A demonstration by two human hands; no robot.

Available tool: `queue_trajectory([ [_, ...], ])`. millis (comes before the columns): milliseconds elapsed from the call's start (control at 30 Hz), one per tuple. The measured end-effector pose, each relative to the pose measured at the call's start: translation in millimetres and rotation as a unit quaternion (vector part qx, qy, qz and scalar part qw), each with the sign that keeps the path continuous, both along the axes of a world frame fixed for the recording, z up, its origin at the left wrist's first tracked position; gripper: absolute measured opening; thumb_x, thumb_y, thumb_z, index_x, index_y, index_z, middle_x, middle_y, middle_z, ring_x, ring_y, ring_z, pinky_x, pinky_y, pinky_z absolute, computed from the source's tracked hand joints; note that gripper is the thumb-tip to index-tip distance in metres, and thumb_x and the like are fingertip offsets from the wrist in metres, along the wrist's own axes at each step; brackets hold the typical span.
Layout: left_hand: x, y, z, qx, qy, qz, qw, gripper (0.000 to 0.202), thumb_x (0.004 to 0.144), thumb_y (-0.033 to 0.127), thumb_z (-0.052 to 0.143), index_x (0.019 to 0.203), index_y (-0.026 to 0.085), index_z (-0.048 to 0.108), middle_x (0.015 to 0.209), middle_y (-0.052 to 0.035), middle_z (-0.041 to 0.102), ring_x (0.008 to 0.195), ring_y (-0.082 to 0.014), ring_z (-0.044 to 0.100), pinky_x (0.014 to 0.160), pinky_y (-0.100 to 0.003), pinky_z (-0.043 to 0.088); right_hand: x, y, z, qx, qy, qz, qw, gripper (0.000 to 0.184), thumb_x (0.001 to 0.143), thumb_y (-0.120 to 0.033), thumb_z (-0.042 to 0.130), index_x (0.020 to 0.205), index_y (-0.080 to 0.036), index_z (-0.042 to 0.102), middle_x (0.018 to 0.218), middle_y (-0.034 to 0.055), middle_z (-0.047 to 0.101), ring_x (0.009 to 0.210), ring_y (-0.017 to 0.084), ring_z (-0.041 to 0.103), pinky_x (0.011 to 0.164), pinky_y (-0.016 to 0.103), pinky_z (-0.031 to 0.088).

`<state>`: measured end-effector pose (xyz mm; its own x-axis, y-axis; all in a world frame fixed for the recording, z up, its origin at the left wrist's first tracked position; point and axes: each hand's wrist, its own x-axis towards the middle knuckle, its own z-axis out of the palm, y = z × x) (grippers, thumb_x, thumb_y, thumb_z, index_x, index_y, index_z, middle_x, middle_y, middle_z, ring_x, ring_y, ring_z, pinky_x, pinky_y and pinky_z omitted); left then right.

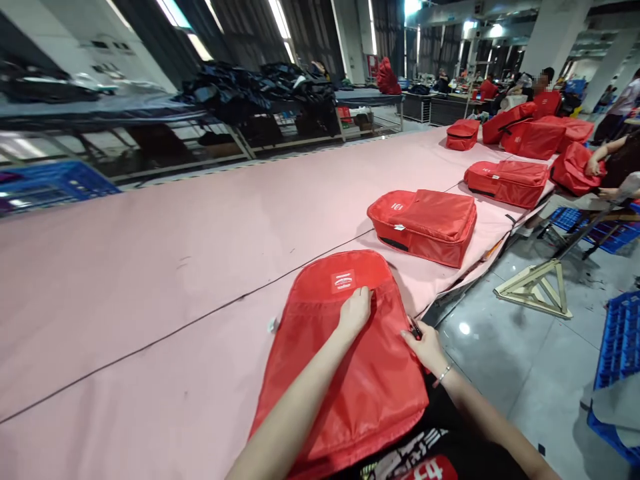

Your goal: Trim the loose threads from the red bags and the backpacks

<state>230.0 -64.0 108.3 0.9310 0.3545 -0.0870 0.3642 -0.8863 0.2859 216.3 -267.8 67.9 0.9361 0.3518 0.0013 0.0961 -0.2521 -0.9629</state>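
A red fabric bag (345, 373) lies flat in front of me on the pink-covered table, with a label patch and white print near its rounded top. My left hand (356, 310) rests on its upper part, fingers closed on the fabric at the pocket's top edge. At the bag's right edge, my right hand (425, 345) is closed around a small dark tool (416, 331) with a pointed end. Its exact kind is too small to tell. A white tag (273, 325) sticks out on the bag's left side.
Red bags (425, 223) stand farther along the pink table (165, 287). Beyond them, a co-worker's hand (595, 163) touches another red bag. Blue crates (620, 347) and a triangular stand base (535, 288) are on the floor at right. Dark fabric (260, 87) is piled at the back.
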Motion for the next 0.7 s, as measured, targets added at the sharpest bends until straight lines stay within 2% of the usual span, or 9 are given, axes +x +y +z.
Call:
queue_trajectory([
  [200,-11.1,28.1,12.8,-0.016,0.025,0.058,0.998,0.035,0.09,0.044,0.034,0.087,0.017,0.057,0.089,-0.0129,0.066,0.086,-0.0249,0.062,0.067,-0.03,0.04,-0.1,-0.9,2.2,-0.009,-0.018,0.015,1.0,0.036,0.077,-0.037,0.056,0.105,-0.017,0.067,0.096,0.0062,0.072,0.081,0.021,0.066,0.077,0.03,0.052],
  [333,-11.4,43.8,26.4,-0.028,0.017,0.066,0.997,0.033,0.085,0.046,0.042,0.076,0.018,0.055,0.08,-0.0118,0.065,0.081,-0.0255,0.061,0.063,-0.03,0.037,-0.4,3.4,2.5,0.0,-0.032,0.013,0.999,0.035,0.077,-0.035,0.055,0.105,-0.018,0.067,0.098,0.0064,0.071,0.082,0.02,0.066,0.076,0.03,0.052],
  [433,-13.4,50.3,29.5,-0.051,-0.003,0.065,0.997,0.03,0.081,0.047,0.046,0.071,0.019,0.052,0.074,-0.0084,0.063,0.078,-0.0237,0.06,0.061,-0.029,0.036,-0.2,6.2,1.0,0.005,-0.03,0.01,0.999,0.034,0.076,-0.033,0.055,0.104,-0.018,0.067,0.101,0.0069,0.071,0.084,0.02,0.066,0.077,0.03,0.052],
  [567,-17.2,51.4,17.2,-0.113,-0.04,0.078,0.99,0.033,0.08,0.05,0.042,0.066,0.02,0.047,0.067,-0.0053,0.06,0.072,-0.0222,0.059,0.06,-0.028,0.037,3.6,5.6,0.5,0.021,-0.021,0.01,1.0,0.037,0.075,-0.032,0.057,0.108,-0.018,0.064,0.105,0.0066,0.069,0.091,0.02,0.065,0.083,0.032,0.051],
  [700,-16.0,44.8,-3.0,-0.226,-0.078,0.087,0.967,0.044,0.077,0.062,0.036,0.067,0.021,0.046,0.068,-0.0053,0.064,0.065,-0.0191,0.06,0.06,-0.028,0.044,15.2,5.0,2.0,0.028,0.018,0.013,0.999,0.039,0.071,-0.037,0.063,0.105,-0.018,0.064,0.099,0.0056,0.069,0.086,0.019,0.064,0.082,0.032,0.051],
])
